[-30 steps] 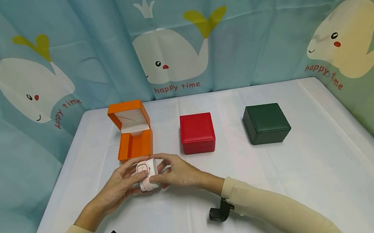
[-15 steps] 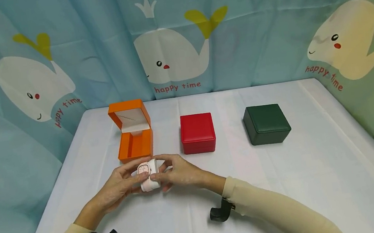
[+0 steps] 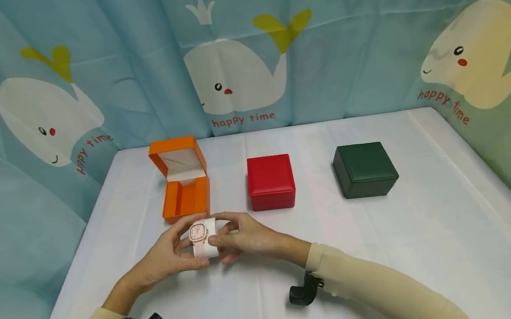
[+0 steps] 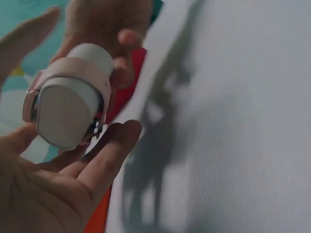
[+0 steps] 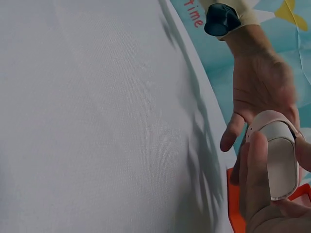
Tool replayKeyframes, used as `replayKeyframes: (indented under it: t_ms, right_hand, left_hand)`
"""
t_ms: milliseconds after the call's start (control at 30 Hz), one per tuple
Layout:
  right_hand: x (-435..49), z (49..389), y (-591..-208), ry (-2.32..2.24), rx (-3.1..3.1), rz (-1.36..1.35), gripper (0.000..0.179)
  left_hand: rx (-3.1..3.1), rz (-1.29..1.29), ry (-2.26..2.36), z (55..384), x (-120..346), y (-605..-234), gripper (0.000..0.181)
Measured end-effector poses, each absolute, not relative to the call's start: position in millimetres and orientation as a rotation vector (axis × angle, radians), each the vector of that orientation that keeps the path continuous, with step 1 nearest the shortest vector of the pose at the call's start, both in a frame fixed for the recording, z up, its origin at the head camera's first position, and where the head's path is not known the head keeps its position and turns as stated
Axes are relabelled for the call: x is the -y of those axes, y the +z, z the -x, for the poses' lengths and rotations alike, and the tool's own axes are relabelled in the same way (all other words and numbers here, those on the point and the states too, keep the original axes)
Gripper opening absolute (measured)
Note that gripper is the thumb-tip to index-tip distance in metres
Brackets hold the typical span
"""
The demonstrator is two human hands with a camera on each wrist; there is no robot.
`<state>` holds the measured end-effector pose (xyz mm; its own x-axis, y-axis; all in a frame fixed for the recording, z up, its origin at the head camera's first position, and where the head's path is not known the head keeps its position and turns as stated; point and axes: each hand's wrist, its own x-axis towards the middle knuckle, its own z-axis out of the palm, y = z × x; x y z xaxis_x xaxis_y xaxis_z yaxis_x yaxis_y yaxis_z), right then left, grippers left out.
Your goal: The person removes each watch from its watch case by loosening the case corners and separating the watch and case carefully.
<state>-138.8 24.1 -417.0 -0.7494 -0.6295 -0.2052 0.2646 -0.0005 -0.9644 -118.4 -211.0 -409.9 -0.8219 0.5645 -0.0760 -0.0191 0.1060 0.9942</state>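
Note:
A pink-strapped wristwatch point(image 3: 198, 232) is wrapped round a white watch cushion point(image 3: 212, 229), above the white table, just in front of the open orange box point(image 3: 186, 198). My right hand point(image 3: 251, 234) pinches the cushion between thumb and fingers from the right. On the other side my left hand point(image 3: 164, 256) has its fingers spread around the watch, the thumb away from it below the strap. Seen in the left wrist view, the cushion's flat pale end point(image 4: 65, 116) faces the left palm; whether a left fingertip touches the strap I cannot tell. The right wrist view shows the cushion's other end point(image 5: 282, 167) between right-hand fingers.
A closed red box point(image 3: 270, 182) stands at the middle of the white table point(image 3: 347, 266), and a closed dark green box point(image 3: 366, 169) to its right. The orange box's lid leans back, its tray bare. A blue whale-print curtain point(image 3: 136, 62) surrounds the table's back and sides.
My left thumb has come off the watch and dropped below it, leaving the dial in plain sight. The right hand still holds the cushion in nearly the same place.

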Motion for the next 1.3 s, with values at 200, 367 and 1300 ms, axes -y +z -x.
replayKeyframes:
  t_ms: [200, 367, 1300]
  right_hand:
    - [-25, 138, -420, -1.813, -1.652, 0.426, 0.057]
    - [-26, 137, -421, -1.795, -1.667, 0.465, 0.055]
    - [-30, 131, -428, -1.819, -1.708, 0.483, 0.059]
  left_hand:
    - [-2.062, -0.581, 1.689, 119, 208, -411, 0.085]
    - [-2.05, -0.596, 1.655, 119, 208, -411, 0.083]
    - [-1.932, -0.345, 1.912, 111, 195, -428, 0.05]
